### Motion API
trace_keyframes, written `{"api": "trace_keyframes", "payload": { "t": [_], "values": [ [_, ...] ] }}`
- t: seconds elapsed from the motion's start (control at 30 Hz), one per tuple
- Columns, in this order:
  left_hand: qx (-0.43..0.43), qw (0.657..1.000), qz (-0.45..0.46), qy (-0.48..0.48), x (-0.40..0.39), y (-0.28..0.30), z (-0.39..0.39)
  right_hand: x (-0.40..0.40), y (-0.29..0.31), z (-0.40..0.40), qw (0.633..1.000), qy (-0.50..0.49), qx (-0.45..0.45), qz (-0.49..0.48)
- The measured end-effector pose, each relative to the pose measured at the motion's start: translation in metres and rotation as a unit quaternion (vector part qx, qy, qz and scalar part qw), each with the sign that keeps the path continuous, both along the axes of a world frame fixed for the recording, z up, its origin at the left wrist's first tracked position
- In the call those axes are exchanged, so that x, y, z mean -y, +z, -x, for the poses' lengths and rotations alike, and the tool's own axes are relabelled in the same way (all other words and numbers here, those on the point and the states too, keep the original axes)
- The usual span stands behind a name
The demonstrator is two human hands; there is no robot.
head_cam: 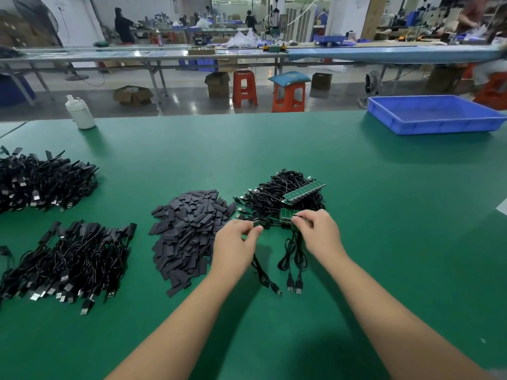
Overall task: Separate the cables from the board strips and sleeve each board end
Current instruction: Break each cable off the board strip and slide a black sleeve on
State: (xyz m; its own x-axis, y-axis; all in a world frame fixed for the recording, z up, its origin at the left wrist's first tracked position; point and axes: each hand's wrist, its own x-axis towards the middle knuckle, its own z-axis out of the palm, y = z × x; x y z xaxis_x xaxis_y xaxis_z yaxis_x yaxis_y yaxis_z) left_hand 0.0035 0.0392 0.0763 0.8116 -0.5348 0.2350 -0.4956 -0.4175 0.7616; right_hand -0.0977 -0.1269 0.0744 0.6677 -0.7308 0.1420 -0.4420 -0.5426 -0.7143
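Between the pile of dark sleeves (189, 234) and the tangle of cables (277, 196), on the green counter (384, 242), your two hands are working a short board strip (286, 215). Your right hand (319, 231) pinches the strip's near end, fingers curled tight around it, while your left hand (236, 242) pinches a small single board (256, 224) that looks just parted from the strip, or about to be. Keep both grips close to the break line and bend squarely, so the neighbouring board is not stressed, and let the loose cable (264, 272) trail free toward you. A sleeve is within easy reach of your left hand once the piece is clear. A longer strip (304, 192) lies on top of the tangle, waiting. Your fingertips cover the joint, so whether the piece has fully parted cannot be told. How many boards remain on the short strip is too small to make out.
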Motion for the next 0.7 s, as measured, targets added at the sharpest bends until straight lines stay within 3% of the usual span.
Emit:
{"api": "trace_keyframes", "payload": {
  "t": [0.2, 0.3, 0.4, 0.47, 0.57, 0.7],
  "values": [
    [-0.041, 0.997, 0.008, -0.07, -0.017, 0.003, -0.007, 0.027, -0.008, -0.005, 0.987, -0.002, -0.02, -0.157],
    [-0.039, 0.996, 0.029, -0.078, -0.02, 0.005, -0.006, 0.017, -0.011, -0.006, 0.991, -0.002, -0.014, -0.136],
    [-0.081, 0.993, 0.044, -0.072, -0.018, 0.008, -0.006, -0.008, -0.009, -0.008, 0.988, 0.086, -0.019, -0.129],
    [-0.124, 0.987, 0.064, -0.082, -0.015, 0.009, -0.005, -0.028, -0.006, -0.01, 0.965, 0.157, -0.022, -0.21],
    [-0.121, 0.986, 0.078, -0.08, -0.014, 0.006, -0.01, -0.051, -0.004, -0.014, 0.905, 0.209, 0.025, -0.37],
    [-0.142, 0.983, 0.078, -0.089, -0.022, -0.006, -0.018, -0.058, -0.014, -0.015, 0.923, 0.211, 0.034, -0.319]
  ]
}}
